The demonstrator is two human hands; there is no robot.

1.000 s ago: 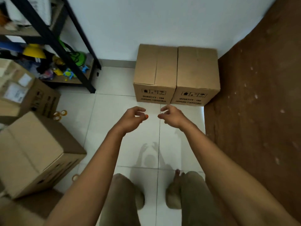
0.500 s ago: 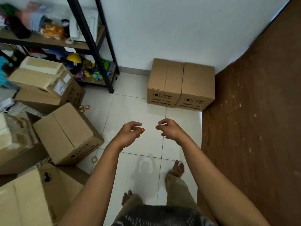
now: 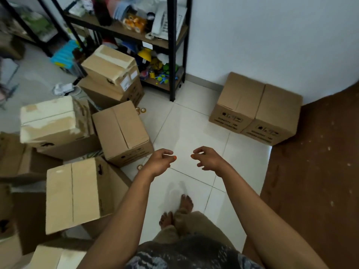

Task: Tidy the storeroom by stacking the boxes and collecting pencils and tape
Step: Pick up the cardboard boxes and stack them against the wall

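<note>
The head view showed both arms stretched forward over the white tiled floor [image 3: 186, 133], empty. The left hand [image 3: 160, 162] hung with its fingers loosely curled, an orange-painted thumbnail showing; the right hand [image 3: 208, 159] matched it, fingers relaxed and slightly spread, holding nothing. The two hands were near each other but apart.

Two closed cardboard boxes [image 3: 256, 108] stood touching side by side against the white wall [image 3: 272, 35], black print on their near faces. Left of the hands, a closed brown box [image 3: 121, 131] sat on the floor, with a larger tilted box [image 3: 77, 193] nearer the camera. Further left lay a box with a torn, whitish top [image 3: 52, 118], and behind it a stack of boxes with labels [image 3: 113, 74].

Two tape rolls [image 3: 141, 110] lay on the tiles just behind the brown box, near the foot of the black metal shelf [image 3: 172, 55]. Another tape roll [image 3: 139, 167] lay just beside the left wrist, by the box's near corner. No pencils could be made out.

The shelf held a white telephone [image 3: 167, 20], toys and blurred clutter. A brown door [image 3: 314, 181] stood on the right. Bare feet [image 3: 176, 210] stood on the tiles below.
</note>
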